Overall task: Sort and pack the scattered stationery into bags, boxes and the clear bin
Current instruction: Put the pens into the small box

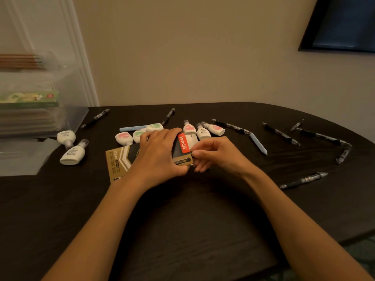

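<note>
My left hand (160, 157) grips the gold-and-black pen box (119, 159) on the desk (182, 220), fingers curled over it; my right hand (217, 157) pinches its end.

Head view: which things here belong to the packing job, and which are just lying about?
Job: gold box, held by left hand and right hand; correction bottles; black pens; blue pens; clear bin; clear bags.
Just there: dark table; window on the wall.
</note>
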`<action>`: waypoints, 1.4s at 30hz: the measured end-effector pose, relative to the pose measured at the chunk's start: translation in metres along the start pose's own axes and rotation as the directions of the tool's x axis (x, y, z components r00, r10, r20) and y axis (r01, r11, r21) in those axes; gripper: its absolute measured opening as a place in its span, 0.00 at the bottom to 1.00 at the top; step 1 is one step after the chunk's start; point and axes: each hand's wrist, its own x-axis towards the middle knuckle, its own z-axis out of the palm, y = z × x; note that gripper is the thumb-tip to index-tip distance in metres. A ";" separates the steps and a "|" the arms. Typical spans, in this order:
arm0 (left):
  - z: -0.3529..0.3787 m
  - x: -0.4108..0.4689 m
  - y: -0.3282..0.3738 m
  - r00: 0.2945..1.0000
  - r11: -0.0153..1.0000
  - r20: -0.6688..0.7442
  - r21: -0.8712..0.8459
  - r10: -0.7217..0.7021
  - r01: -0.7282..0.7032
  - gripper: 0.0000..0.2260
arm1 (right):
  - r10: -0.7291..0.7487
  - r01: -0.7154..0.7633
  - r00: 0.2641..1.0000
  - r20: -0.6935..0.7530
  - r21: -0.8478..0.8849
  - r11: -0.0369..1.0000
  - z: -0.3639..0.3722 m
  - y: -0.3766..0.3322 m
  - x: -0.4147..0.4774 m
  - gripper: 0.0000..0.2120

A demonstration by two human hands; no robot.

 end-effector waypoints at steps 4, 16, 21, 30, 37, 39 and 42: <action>-0.002 -0.001 0.000 1.000 1.000 -0.012 -0.028 0.013 -0.014 0.38 | -0.008 0.008 1.000 0.002 -0.008 1.000 -0.005 -0.001 -0.002 0.10; 0.001 0.000 0.015 0.994 0.994 -0.001 0.017 0.105 -0.105 0.39 | 0.109 -0.101 0.990 0.084 -0.095 0.990 -0.005 0.002 -0.003 0.08; 0.005 0.006 0.028 0.997 0.998 -0.054 0.043 0.049 -0.047 0.40 | 0.110 -0.076 0.984 -0.142 0.223 0.972 -0.032 0.001 -0.023 0.09; 0.021 0.028 0.092 0.994 0.994 -0.028 -0.006 0.108 -0.109 0.39 | 0.268 -0.344 0.924 -0.274 -0.287 0.894 -0.111 -0.001 -0.095 0.12; 0.034 0.036 0.124 0.997 0.998 -0.023 0.003 0.068 -0.068 0.39 | 0.466 -0.460 0.871 -0.155 -0.590 0.664 -0.131 0.009 -0.120 0.16; 0.037 0.037 0.129 0.998 0.998 -0.002 0.015 0.057 -0.057 0.39 | 0.461 -0.477 0.864 -0.200 -0.616 0.627 -0.133 0.015 -0.126 0.13; 0.039 0.038 0.132 0.999 0.998 0.009 0.038 0.050 -0.050 0.39 | 0.406 -0.469 0.876 -0.259 -0.651 0.597 -0.132 0.020 -0.127 0.09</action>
